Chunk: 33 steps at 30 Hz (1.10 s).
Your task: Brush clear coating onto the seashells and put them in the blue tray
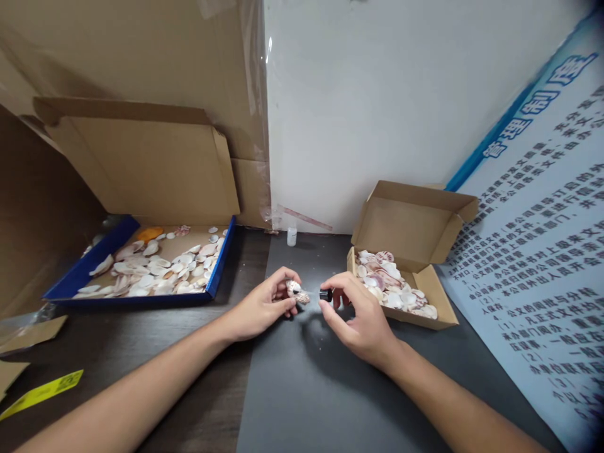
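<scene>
Between its fingertips, my left hand (pixel 264 303) holds a small speckled shell piece (pixel 302 297) over the dark mat. My right hand (pixel 359 314) pinches a black cap (pixel 325 294) just to the right of it. A thin, pale tip seems to reach from the cap toward the shell piece; whether it touches is too small to tell. Behind the hands, a small white bottle (pixel 291 236) stands upright near the wall.
At the left, an open blue-edged box (pixel 221 267) holds several shells. An open cardboard box (pixel 443 296) with several shells sits beside my right hand. A yellow strip (pixel 44 393) lies at the lower left. A printed poster (pixel 533 251) leans at the right.
</scene>
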Motion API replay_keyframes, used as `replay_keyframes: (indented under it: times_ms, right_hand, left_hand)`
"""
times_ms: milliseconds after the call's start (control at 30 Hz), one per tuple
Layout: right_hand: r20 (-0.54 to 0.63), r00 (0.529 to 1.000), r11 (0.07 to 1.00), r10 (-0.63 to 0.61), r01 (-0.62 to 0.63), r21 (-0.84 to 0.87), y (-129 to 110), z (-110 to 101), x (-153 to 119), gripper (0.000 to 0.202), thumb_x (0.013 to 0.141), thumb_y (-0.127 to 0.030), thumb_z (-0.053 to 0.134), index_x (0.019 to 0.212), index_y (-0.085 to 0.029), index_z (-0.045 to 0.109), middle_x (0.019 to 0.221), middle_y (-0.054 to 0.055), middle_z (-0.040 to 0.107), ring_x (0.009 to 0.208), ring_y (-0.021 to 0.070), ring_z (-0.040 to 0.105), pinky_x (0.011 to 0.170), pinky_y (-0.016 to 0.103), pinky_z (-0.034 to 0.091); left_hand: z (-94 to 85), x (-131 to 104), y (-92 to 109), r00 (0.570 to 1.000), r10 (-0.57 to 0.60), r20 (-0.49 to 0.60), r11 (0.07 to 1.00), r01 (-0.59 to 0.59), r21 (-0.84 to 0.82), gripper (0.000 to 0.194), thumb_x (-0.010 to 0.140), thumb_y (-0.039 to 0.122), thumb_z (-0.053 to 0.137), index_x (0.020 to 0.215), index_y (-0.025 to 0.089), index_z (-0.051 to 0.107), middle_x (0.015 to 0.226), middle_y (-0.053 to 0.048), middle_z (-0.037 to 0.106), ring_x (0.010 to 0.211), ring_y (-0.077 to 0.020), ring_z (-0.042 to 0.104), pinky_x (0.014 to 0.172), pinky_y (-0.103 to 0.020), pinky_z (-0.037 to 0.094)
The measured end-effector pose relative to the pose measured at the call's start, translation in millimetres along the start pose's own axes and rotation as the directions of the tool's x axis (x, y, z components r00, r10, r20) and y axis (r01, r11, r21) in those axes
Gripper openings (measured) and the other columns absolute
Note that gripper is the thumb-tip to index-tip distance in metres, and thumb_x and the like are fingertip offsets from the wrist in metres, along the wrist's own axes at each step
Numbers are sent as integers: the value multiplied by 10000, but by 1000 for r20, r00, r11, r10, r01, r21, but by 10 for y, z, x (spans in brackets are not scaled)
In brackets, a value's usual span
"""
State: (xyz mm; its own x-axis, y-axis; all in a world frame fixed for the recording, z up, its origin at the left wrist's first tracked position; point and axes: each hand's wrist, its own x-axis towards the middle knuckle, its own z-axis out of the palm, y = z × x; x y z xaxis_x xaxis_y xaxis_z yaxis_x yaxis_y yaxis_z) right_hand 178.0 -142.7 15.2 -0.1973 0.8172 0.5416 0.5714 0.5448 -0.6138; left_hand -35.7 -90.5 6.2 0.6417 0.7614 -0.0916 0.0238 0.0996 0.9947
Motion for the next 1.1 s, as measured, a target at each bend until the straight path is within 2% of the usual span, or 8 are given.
replay_keyframes:
  times_ms: [133, 267, 400, 533, 633, 767, 900, 1100]
  right_hand:
    - [-41, 999, 1000, 0, -1, -20, -3, -2, 5, 173, 869, -153, 579, 1028, -221, 569, 907, 35, 559, 698, 157, 531, 640, 307, 463]
    - [33, 999, 1000, -22, 22, 14, -11, 3, -1, 198, 870, -149, 582, 1054, -220, 568, 916, 37, 569, 695, 153, 537, 642, 305, 467]
    - [-31, 1000, 1000, 3, -3, -8, -18, -2, -8, 186, 868, -140, 577, 1038, -214, 570, 912, 38, 559, 699, 153, 525, 651, 308, 463]
    - [16, 1000, 1000, -19, 19, 24, -14, -4, -7, 189, 867, -152, 588, 1045, -217, 578, 902, 34, 570, 695, 153, 533, 641, 302, 462]
    - [-42, 999, 1000, 25, -25, -10, -9, -4, -4, 180, 863, -157, 590, 1032, -218, 582, 878, 26, 560, 680, 152, 527, 638, 304, 463]
    - [10, 1000, 999, 11, -11, 30, -5, -7, -3, 162, 875, -184, 595, 1033, -218, 587, 855, 19, 573, 680, 152, 538, 627, 295, 466]
    - [-52, 998, 1000, 31, -31, 0, 6, -10, 2, 146, 893, -186, 579, 1033, -219, 603, 877, 29, 574, 696, 159, 537, 648, 311, 467]
    - [-41, 998, 999, 42, -42, -13, 7, -10, 5, 150, 901, -188, 580, 1044, -221, 615, 884, 27, 566, 683, 153, 532, 641, 310, 457]
  left_hand:
    - [2, -7, 7, 1000, 3, 0, 1000, -3, -7, 282, 885, 354, 646, 1039, 208, 460, 880, -3, 596, 751, -118, 574, 724, -282, 463]
    - [6, -4, 16, 1000, 0, -8, 1000, 0, -14, 282, 871, 349, 666, 1003, 209, 459, 833, 15, 573, 744, -119, 576, 703, -270, 452]
    - [10, 6, 14, 1000, -6, -10, 1000, 6, -24, 293, 863, 343, 672, 994, 203, 451, 866, 3, 595, 738, -115, 576, 699, -270, 457]
    - [12, 9, 13, 1000, -9, -12, 1000, 9, -11, 297, 866, 346, 670, 1014, 197, 461, 834, 11, 598, 716, -110, 569, 693, -267, 460]
    - [11, 8, 11, 1000, -12, -12, 1000, 12, -4, 324, 860, 366, 679, 1043, 195, 473, 881, -6, 621, 718, -112, 577, 691, -270, 463]
    - [13, 8, 17, 1000, -21, -15, 1000, 21, 8, 328, 851, 375, 690, 1035, 192, 490, 869, 0, 618, 694, -103, 572, 679, -262, 457]
    - [20, 8, 30, 999, -36, -18, 999, 36, -6, 368, 831, 398, 708, 1041, 194, 484, 859, -5, 637, 699, -114, 587, 675, -267, 460]
    - [22, 9, 30, 998, -56, -26, 998, 55, -28, 397, 809, 413, 731, 985, 202, 445, 798, 11, 639, 672, -114, 599, 656, -264, 471]
